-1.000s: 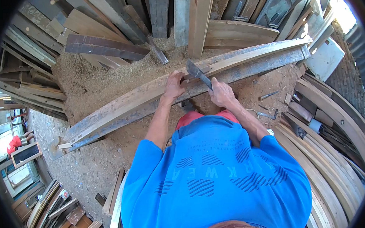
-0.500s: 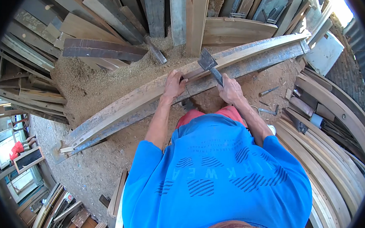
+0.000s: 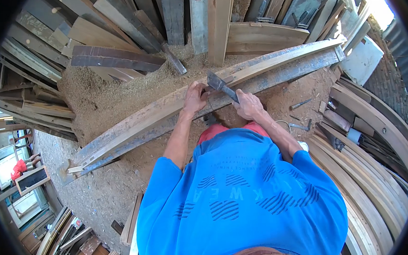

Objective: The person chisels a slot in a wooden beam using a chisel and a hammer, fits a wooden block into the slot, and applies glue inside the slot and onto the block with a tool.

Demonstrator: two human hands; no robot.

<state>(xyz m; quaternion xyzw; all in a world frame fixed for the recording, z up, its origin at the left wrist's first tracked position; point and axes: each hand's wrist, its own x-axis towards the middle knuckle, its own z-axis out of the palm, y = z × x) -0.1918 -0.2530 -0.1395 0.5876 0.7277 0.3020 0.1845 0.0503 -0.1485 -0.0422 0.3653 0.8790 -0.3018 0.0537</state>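
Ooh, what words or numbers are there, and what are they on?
"RKWEA": big pale letters on the blue shirt; faint, so maybe not all of the word.
Small lines of print above them in the picture: too small to read.
No other writing is readable.

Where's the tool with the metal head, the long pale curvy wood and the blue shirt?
Tool [image 3: 216, 82], head view: its metal head.
Pale curvy wood [image 3: 279, 63], head view: a stretch right of the tool.
Blue shirt [image 3: 241, 190], head view: its printed middle.
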